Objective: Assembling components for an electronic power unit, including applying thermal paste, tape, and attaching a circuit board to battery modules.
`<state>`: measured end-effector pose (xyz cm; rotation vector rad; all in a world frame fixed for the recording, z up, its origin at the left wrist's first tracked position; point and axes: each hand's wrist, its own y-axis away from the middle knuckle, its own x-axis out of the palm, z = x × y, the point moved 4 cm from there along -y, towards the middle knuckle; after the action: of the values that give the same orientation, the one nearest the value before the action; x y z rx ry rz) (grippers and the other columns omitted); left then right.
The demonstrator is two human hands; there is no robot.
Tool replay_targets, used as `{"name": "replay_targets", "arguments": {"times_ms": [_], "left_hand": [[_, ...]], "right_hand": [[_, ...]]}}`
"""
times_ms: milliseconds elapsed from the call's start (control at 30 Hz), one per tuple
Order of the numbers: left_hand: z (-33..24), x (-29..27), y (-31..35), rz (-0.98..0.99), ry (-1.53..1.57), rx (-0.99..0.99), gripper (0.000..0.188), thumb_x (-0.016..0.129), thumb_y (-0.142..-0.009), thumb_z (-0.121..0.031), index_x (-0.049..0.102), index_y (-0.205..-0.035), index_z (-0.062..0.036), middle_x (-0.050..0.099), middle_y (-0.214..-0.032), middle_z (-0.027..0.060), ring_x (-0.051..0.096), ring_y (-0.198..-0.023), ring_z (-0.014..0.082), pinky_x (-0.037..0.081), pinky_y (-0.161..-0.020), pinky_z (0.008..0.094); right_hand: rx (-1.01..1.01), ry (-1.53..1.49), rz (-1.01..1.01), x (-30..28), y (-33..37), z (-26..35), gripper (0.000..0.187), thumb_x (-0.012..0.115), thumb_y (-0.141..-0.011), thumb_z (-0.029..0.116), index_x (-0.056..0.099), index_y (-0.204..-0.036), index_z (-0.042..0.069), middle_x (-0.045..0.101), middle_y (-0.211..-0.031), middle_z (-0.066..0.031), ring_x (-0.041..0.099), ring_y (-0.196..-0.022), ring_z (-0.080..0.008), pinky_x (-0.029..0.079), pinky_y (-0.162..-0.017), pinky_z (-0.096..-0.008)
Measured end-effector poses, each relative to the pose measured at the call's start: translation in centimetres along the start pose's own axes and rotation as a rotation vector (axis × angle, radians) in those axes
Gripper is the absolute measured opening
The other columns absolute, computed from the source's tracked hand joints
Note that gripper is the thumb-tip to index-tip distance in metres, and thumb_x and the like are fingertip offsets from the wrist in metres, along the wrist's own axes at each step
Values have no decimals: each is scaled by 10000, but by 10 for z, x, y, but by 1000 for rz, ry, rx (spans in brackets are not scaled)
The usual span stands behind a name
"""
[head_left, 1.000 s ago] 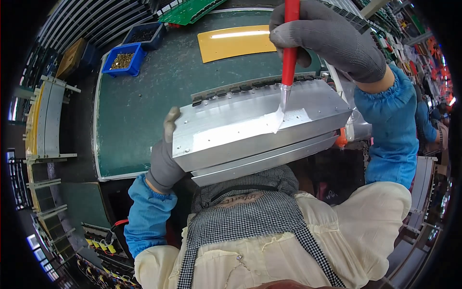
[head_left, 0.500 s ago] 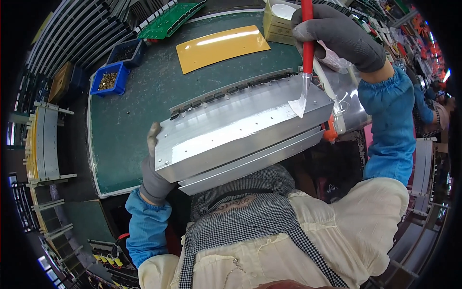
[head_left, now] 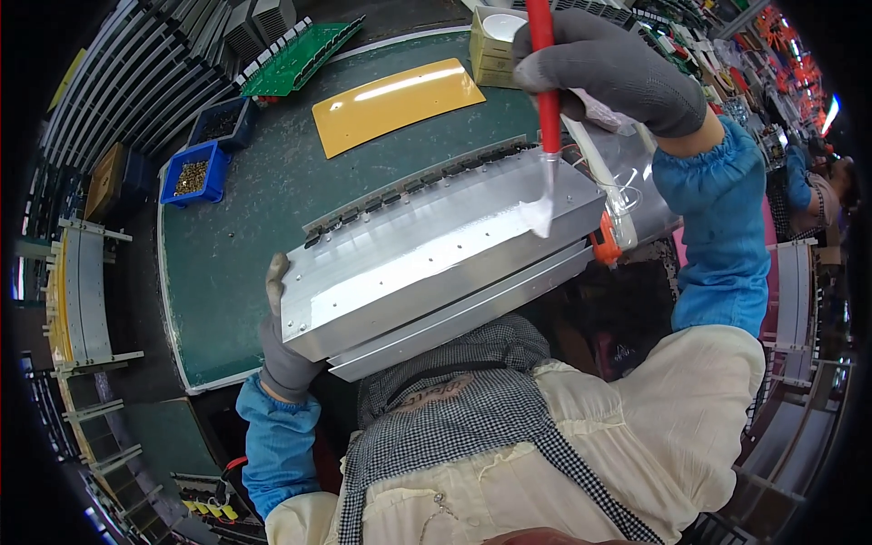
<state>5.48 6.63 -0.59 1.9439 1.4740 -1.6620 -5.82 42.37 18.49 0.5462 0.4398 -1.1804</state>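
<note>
A long silver metal heatsink (head_left: 400, 272) lies tilted at the front edge of the bench, with small holes and a row of black clipped components (head_left: 409, 188) along its far side. A shiny white coating covers a strip of its top face. My left hand (head_left: 289, 350), grey-gloved, grips the heatsink's left end, thumb up on its edge. My right hand (head_left: 618, 77), gloved too, is closed round the red handle of a brush (head_left: 548, 109). The brush's white tip touches the top face near the right end.
A curved yellow sheet (head_left: 400, 104) lies on the green bench (head_left: 232, 300). At the left are a blue bin of brass-coloured small parts (head_left: 195, 175) and a darker bin (head_left: 221, 124). A green circuit board (head_left: 300, 59) and a box holding a white round container (head_left: 498, 54) stand behind. An orange-ended tool (head_left: 606, 241) sits at right.
The whole view has shifted slightly, so the bench and heatsink sit further left. The brush stands more upright, its tip still on the right part of the top face. Both hands keep their grips.
</note>
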Motion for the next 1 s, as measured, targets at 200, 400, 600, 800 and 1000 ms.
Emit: {"name": "replay_targets", "arguments": {"times_ms": [200, 400, 600, 800, 1000], "left_hand": [[1, -2, 2, 36, 116, -46, 573, 519, -953, -447, 374, -1502, -363, 292, -1582, -8, 363, -1366, 305, 266, -1129, 614], [-4, -8, -3, 82, 79, -70, 549, 539, -941, -431, 432, -1473, -352, 342, -1543, 14, 369, -1358, 326, 268, -1135, 602], [-4, -6, -2, 33, 47, -47, 577, 583, -936, -407, 413, -1481, -324, 429, -1478, 39, 429, -1319, 341, 283, -1141, 575], [-4, -6, -2, 53, 18, -25, 591, 557, -960, -369, 359, -1511, -282, 447, -1465, 58, 518, -1268, 312, 291, -1156, 538], [-3, -5, -1, 31, 218, -187, 600, 601, -946, -357, 388, -1494, -234, 515, -1406, 78, 568, -1229, 315, 328, -1155, 479]], "right_hand": [[-4, -7, 4, -19, 9, 15, 312, 664, -885, 302, 652, -1005, 14, 634, -806, -58, 627, -679, -138, 514, -614, -260], [-32, -310, 72, 13, 7, 25, 224, 639, -922, 197, 665, -1027, 1, 631, -764, -29, 560, -643, -84, 451, -560, -234], [-36, 28, -72, 0, 9, -4, 369, 700, -836, 336, 651, -1044, 34, 639, -851, -86, 658, -694, -161, 557, -627, -279], [-21, 53, -126, -24, 12, -22, 321, 697, -825, 302, 659, -1017, 47, 636, -801, -75, 652, -681, -153, 550, -609, -289], [-214, -254, -142, -11, 16, -1, 324, 684, -842, 304, 654, -1015, 32, 653, -816, -80, 663, -703, -157, 550, -617, -270]]}}
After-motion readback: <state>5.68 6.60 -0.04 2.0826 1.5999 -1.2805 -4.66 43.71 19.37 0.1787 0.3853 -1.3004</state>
